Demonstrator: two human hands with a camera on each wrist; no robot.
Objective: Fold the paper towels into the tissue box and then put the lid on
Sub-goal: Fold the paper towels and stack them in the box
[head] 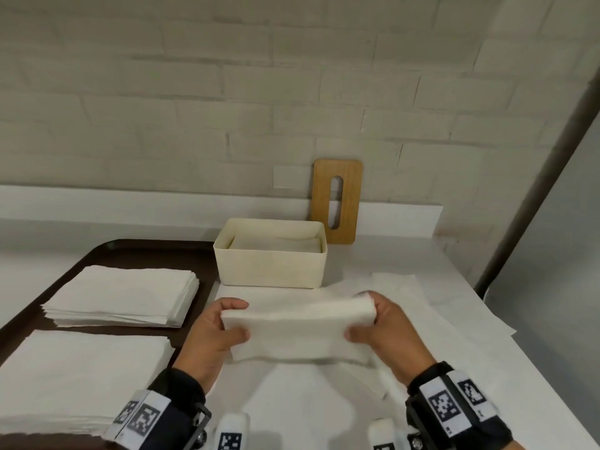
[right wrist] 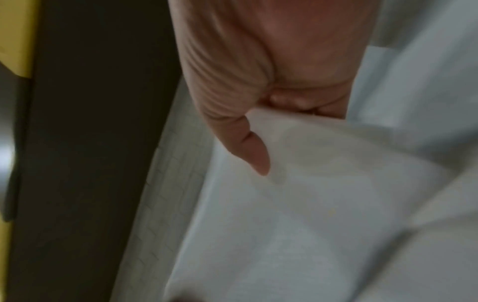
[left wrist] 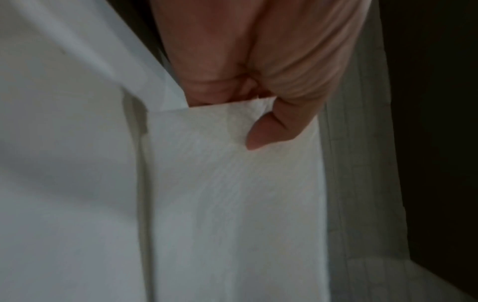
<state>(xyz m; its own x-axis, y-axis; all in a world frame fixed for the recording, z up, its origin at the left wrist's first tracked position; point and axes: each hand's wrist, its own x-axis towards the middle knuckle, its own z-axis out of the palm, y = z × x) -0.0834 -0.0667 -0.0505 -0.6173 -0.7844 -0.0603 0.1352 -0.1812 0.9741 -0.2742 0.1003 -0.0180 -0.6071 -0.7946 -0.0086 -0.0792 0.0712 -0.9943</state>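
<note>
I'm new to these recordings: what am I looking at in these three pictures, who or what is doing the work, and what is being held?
No machine here: a person works with two bare hands, wearing wrist bands with cameras. The wide picture comes from a head camera looking down; the two close ones look along each hand. The left hand and right hand each pinch one end of a folded white paper towel; the thumb of each grip shows pressed on it in the wrist views. On the white counter stands an open cream tissue box with towels already inside. Its wooden lid with a slot leans against the wall behind. A dark brown tray on the left carries two stacks of white paper towels.
</note>
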